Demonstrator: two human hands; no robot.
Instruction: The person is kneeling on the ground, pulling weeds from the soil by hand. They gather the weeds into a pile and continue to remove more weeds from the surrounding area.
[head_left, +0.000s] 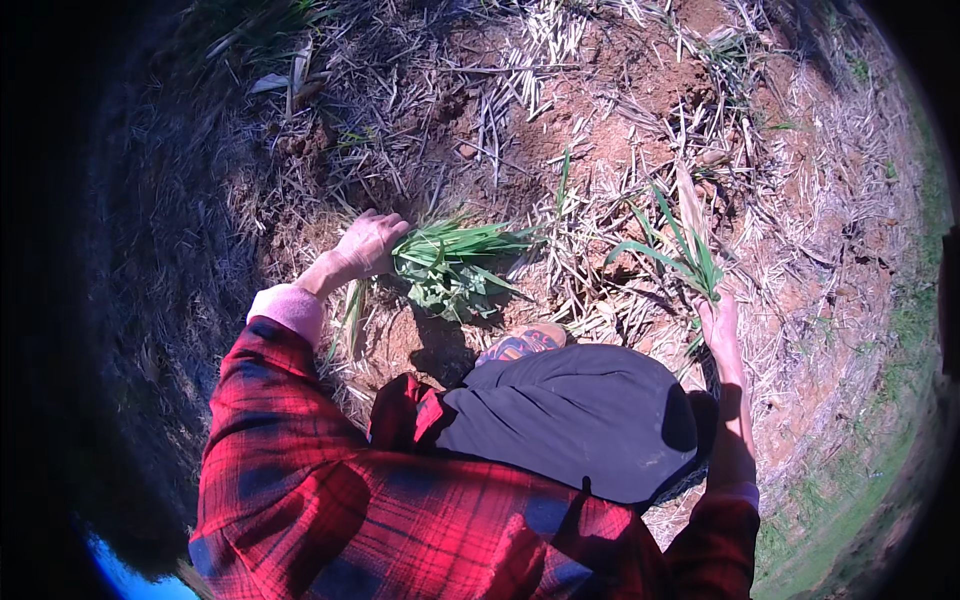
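Note:
My left hand (373, 244) is closed around a bunch of green grass and leafy weeds (454, 262), held low over the reddish soil. Long blades point to the right, and broader pale leaves hang beneath them. On the other side, my right hand (718, 322) grips a tuft of grass (696, 262) near its base. Several green blades and a dry tan leaf fan upward from that fist. Whether the tuft's roots are still in the ground cannot be seen.
Dry straw and cut stalks (600, 240) litter the reddish soil (611, 71). A patterned shoe (523, 343) shows beyond my bent knee (570, 420). A single green sprout (563, 180) stands between my hands. Greener grass (817, 536) borders the right side.

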